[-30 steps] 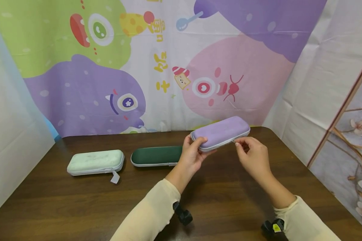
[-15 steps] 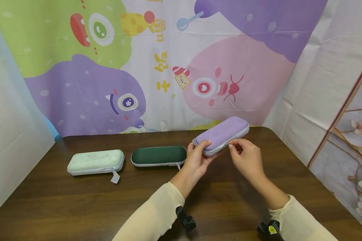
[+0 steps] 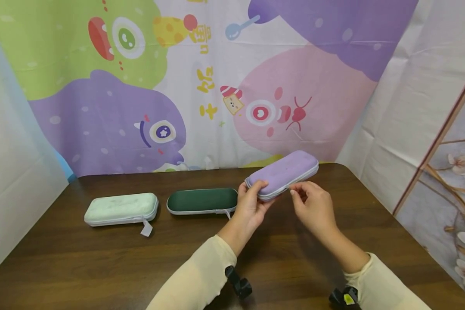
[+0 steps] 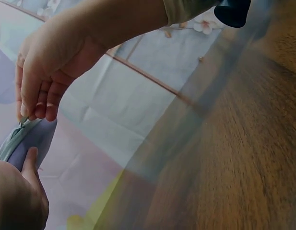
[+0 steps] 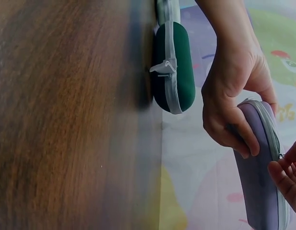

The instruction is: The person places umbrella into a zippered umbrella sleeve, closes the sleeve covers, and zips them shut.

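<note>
A lavender zip case [image 3: 288, 170], hard-shelled with a pale zipper band, is raised above the table and tilted, its right end higher. My left hand [image 3: 249, 209] grips its left end, thumb on the lid and fingers underneath. At the near side, my right hand [image 3: 317, 206] pinches the zipper pull, a small metal part [image 5: 281, 156] seen in the right wrist view. Whether the seam is parted cannot be told. Beside my left wrist lies a dark green zip case [image 3: 201, 201] with a pale band. Farther left is a mint zip case [image 3: 121, 208] with a hanging tag [image 3: 146, 229].
All this is over a brown wooden table [image 3: 100, 267]. Behind it hangs a cartoon-printed cloth [image 3: 213, 142], with white cloth [image 3: 395, 116] at the right. A black wrist mount [image 3: 238, 282] sits on the left sleeve.
My right hand has moved left with the zipper pull, along the lavender case's near edge. The case has tilted more steeply in my left hand. The other two cases stay put.
</note>
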Demonstrator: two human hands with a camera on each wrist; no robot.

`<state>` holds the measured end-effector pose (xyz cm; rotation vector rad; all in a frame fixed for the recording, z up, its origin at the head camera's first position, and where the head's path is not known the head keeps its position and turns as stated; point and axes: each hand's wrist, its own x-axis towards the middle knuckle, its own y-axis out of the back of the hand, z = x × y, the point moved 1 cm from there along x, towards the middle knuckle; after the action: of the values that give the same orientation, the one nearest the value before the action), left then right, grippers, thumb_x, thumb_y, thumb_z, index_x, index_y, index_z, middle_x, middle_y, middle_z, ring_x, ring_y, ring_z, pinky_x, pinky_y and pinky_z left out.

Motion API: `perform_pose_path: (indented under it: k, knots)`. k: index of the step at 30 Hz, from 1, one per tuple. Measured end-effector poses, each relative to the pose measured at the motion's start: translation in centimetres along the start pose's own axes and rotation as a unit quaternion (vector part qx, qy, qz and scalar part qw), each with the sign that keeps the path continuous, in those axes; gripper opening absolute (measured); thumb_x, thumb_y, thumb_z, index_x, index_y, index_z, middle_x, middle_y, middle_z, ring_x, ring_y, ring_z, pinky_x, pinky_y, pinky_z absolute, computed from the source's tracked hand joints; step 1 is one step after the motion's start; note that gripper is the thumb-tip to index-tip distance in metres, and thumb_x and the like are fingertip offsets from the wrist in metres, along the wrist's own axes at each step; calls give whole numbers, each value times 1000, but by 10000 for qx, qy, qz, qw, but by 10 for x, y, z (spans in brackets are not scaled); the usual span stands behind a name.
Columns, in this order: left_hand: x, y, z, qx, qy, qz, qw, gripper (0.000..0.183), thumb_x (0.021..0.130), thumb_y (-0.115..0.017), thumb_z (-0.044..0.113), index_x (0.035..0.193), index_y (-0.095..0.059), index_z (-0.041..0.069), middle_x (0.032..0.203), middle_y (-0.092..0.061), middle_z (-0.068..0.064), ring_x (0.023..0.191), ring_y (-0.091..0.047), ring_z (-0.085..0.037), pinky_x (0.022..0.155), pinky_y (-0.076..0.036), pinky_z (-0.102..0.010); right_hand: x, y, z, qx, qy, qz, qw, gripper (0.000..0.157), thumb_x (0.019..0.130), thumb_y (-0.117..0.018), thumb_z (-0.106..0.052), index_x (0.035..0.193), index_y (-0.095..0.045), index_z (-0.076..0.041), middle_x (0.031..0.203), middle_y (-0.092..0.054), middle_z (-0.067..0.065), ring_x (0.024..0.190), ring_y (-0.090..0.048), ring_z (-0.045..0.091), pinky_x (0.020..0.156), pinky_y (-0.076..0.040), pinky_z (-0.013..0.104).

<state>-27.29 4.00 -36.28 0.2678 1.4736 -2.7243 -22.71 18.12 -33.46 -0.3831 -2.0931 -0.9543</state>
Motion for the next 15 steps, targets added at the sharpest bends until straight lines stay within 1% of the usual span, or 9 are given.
perform_pose_path:
  k: [3,5,7,9,12,15]
  knots:
    - [-1,0,1,26,-28,18,10000,53,80,-60,-8,125,-40,10,120,-49,-18,95,-61,-28,91,-47,-57,-1,-1,-1,-17,56,-5,10000,10,77,-70,10,83,-71,2,73,-64,9,63,-58,17,56,-48,32]
    - [-1,1,2,67,14,-9,10000,52,80,-60,-8,124,-40,10,120,-49,-18,95,-61,-28,90,-48,-56,0,0,0,8,59,2,10000,10,77,-70,11,83,-71,2,73,-64,9,64,-58,17,57,-48,32]
    - [-1,2,4,107,130,-106,9998,52,80,-60,-8,124,-38,11,120,-48,-17,95,-60,-27,89,-50,-53,2,2,0,7,11,13,10000,10,79,-69,11,83,-70,2,74,-63,9,64,-57,17,57,-47,32]
    - [-1,3,6,231,315,-266,9989,51,81,-61,-7,122,-38,11,119,-48,-16,95,-59,-26,88,-52,-49,4,4,2,14,-64,29,10000,9,80,-68,10,83,-69,2,76,-64,10,65,-56,17,58,-46,32]
    - [-1,8,10,697,550,-610,9942,47,82,-63,-5,117,-37,13,116,-53,-14,90,-62,-25,85,-53,-48,6,7,5,41,-192,8,9998,9,82,-67,10,85,-69,2,78,-64,10,67,-56,18,59,-45,29]
    - [0,12,14,1357,664,-989,9836,44,82,-66,-3,111,-38,16,111,-57,-13,82,-65,-25,84,-53,-52,7,10,8,64,-258,-36,9996,8,83,-66,9,86,-69,2,80,-64,11,68,-55,18,60,-44,26]
